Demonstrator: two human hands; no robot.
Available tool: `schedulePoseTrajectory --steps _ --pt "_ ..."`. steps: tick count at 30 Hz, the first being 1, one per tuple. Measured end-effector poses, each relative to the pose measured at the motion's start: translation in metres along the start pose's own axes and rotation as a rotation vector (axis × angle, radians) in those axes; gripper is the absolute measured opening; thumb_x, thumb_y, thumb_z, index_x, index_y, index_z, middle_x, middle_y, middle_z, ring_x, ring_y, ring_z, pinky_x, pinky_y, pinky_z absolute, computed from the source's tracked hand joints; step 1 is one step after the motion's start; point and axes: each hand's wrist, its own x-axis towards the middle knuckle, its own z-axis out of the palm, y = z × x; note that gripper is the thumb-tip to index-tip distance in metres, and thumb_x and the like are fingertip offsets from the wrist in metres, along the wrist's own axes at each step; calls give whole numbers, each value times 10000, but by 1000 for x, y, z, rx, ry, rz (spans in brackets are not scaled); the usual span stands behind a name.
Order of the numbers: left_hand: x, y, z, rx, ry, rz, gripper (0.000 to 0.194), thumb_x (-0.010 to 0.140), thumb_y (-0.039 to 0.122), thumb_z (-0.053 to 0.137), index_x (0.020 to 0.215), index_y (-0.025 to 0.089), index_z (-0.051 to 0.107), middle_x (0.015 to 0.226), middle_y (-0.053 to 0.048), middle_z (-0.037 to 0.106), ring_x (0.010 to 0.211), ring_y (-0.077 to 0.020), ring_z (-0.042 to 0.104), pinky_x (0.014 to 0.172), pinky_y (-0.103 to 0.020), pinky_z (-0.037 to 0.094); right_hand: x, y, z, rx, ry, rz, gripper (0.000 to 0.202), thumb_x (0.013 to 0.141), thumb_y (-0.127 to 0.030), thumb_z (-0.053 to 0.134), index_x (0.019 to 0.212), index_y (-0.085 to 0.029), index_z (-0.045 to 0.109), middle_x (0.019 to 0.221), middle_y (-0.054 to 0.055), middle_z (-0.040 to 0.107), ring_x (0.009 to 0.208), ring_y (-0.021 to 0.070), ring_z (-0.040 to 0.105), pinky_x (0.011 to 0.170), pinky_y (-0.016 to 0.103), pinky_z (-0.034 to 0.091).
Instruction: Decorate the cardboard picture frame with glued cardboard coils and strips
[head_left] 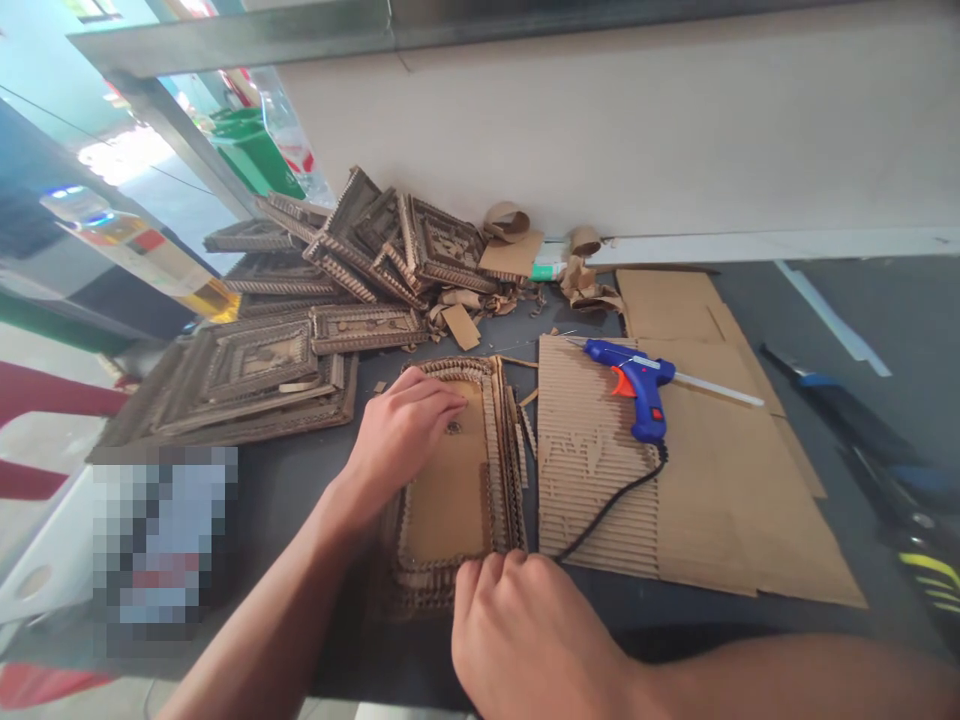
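A rectangular cardboard frame with rounded corners and a raised corrugated rim lies on the dark table in front of me. My left hand reaches over its left rim near the far end, fingers bent and held together, thumb hidden. Below those fingertips a small dark round mark or piece shows on the flat base. At the near right corner, my right hand is closed with its knuckles up, against the rim. What lies under the right fingers is hidden.
Right of the frame, a blue glue gun with a glue stick and black cord lies on cardboard sheets. Finished-looking cardboard frames are piled at back left, beside scraps. A dark tool with yellow marks lies far right.
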Motion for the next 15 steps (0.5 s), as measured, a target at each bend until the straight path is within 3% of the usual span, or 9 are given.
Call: schedulePoseTrajectory --steps 8,12,15 --pt "0 -2 -1 8 -3 33 167 948 175 616 945 198 782 978 -25 792 916 -198 643 802 -313 572 1 -1 -5 -16 -65 -36 141 863 -177 645 862 -54 714 669 177 706 545 258 680 405 317 474" --pt "2 -1 -3 -20 17 32 140 941 172 632 921 186 770 941 -24 792 891 -191 652 784 -299 570 2 0 2 4 -3 -37 139 858 -193 664 813 -67 701 638 165 697 515 241 663 400 299 460" --pt "2 1 -4 -47 18 36 126 937 162 639 923 179 763 940 -22 791 886 -185 653 782 -291 566 2 -2 19 34 97 -28 182 885 -219 637 770 -84 676 606 146 680 472 206 625 395 273 427"
